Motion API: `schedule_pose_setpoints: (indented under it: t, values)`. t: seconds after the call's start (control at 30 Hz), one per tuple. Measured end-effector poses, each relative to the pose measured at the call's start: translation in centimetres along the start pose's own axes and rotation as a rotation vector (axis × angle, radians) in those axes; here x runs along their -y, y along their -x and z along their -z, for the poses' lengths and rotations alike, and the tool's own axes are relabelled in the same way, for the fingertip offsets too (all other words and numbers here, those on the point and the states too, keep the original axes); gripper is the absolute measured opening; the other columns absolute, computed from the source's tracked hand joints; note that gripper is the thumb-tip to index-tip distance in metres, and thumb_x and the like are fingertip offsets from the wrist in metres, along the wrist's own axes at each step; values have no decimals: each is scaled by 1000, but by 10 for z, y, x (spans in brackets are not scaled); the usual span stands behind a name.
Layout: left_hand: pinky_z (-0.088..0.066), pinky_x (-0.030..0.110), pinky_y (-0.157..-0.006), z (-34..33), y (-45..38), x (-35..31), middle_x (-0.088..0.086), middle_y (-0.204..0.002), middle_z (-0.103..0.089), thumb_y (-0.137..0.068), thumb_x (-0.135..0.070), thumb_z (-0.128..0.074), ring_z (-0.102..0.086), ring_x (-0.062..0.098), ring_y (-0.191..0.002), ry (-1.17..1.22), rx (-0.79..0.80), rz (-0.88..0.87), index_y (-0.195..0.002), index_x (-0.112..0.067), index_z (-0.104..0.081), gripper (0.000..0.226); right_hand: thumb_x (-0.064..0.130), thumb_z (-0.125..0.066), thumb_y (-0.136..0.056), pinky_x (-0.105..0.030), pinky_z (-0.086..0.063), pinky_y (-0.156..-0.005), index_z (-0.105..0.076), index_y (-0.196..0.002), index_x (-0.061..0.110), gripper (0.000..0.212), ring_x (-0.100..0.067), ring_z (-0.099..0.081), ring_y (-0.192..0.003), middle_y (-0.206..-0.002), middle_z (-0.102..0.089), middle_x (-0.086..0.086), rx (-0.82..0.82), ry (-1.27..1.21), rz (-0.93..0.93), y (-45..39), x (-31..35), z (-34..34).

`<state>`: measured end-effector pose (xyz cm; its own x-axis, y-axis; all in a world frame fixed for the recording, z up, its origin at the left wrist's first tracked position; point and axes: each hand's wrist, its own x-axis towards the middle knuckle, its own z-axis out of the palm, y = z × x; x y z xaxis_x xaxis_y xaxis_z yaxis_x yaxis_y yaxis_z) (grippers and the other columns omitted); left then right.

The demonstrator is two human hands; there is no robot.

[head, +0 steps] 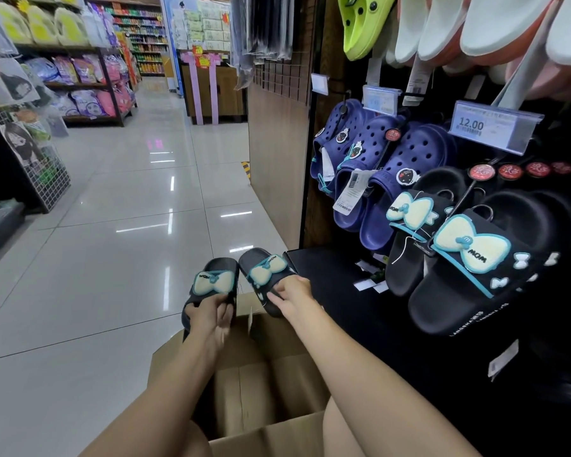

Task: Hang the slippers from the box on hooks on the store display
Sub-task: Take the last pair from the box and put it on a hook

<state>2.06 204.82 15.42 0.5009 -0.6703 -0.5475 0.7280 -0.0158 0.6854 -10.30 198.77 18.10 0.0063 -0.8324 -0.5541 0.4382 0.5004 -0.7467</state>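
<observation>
Above the open cardboard box (264,384), the left hand (208,316) grips one black bow slipper (211,285) by its strap, fingers curled round it. The right hand (292,291) pinches the strap of the second slipper (264,268) just beside it. Matching slippers (468,258) hang on the display's hooks nearby.

Retail shop, supermarket type. Aisle of stocked shelves (80,84), glossy tiled floor (129,199); hooked display (360,225) of slippers with price tag (488,127) reading 12.00.
</observation>
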Motion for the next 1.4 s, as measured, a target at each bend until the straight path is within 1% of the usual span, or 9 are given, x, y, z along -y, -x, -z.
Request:
schedule_pose_setpoints:
  t: [0.1, 0.2, 0.33, 0.43, 0.53, 0.67, 0.83, 1.1, 1.4]
  values:
    - [-57, 23, -79, -6, 8, 1, 13, -112, -64, -95, 8, -48, -64, 12, -79, 75, 98, 89, -107, -3, -57, 18, -28, -30, -83, -47, -48, -97, -47, -109, 0, 42, -37, -56, -103, -111, -53, -25, 18, -22, 2, -1, -5, -2]
    - [-52, 40, -95, -16, 21, 6, 11, -126, -56, -95, 5, -50, -60, 20, -111, 110, 205, 118, -135, -9, -49, 42, -26, -31, -86, -43, -50, -91, -52, -112, -5, 40, -37, -60, -106, -114, -57, -27, 20, -33, 17, 3, -5, -4]
    - [-50, 41, -91, -22, 26, 11, 6, -122, -57, -97, -1, -49, -59, 15, -96, 111, 250, 113, -140, -13, -47, 45, -25, -27, -88, -44, -44, -104, -45, -134, -9, 52, -38, -54, -127, -136, -52, -31, 39, -71, -19, 8, -1, 0]
    - [-41, 50, -106, -24, 25, 13, 4, -123, -54, -98, -1, -46, -53, 17, -113, 152, 211, 65, -125, -12, -55, 31, -26, -24, -85, -41, -44, -99, -43, -136, -10, 56, -38, -52, -128, -139, -49, -30, 101, -90, -48, 12, -4, 0]
    - [-42, 46, -106, -23, 16, 13, 6, -126, -55, -98, -4, -46, -50, 21, -123, 220, 137, 33, -109, -10, -60, 19, -25, -26, -85, -39, -44, -98, -41, -140, -12, 58, -37, -51, -130, -138, -50, -29, 170, -56, -97, 14, -8, 1]
    - [-46, 49, -96, -18, 9, 12, 12, -139, -53, -96, -8, -49, -50, 28, -128, 280, 76, 9, -137, -9, -51, 41, -23, -27, -86, -38, -36, -112, -39, -141, -10, 57, -35, -47, -135, -142, -49, -26, 255, 5, -165, 23, -6, 7]
    - [-41, 56, -104, -20, 13, 8, 8, -140, -54, -97, -18, -50, -53, 28, -127, 340, 58, 11, -140, -16, -50, 43, -16, -25, -90, -35, -30, -116, -30, -148, -10, 58, -30, -37, -144, -152, -39, -22, 325, 14, -280, 24, -3, 16]
    - [-31, 47, -113, -22, 23, 2, 1, -148, -49, -98, -29, -46, -46, 23, -135, 375, 10, 57, -141, -22, -49, 43, -12, -40, -95, -36, -36, -115, -56, -102, -7, 19, -30, -50, -134, -119, -61, -20, 492, 117, -334, 37, 5, 24]
    - [-31, 37, -112, -22, 28, -2, -5, -146, -48, -98, -22, -46, -44, 9, -136, 404, 25, 8, -140, -20, -50, 42, 11, -57, -99, -30, -49, -102, -61, -123, 3, 26, -21, -64, -118, -131, -65, -11, 508, 343, -241, 30, 7, 31]
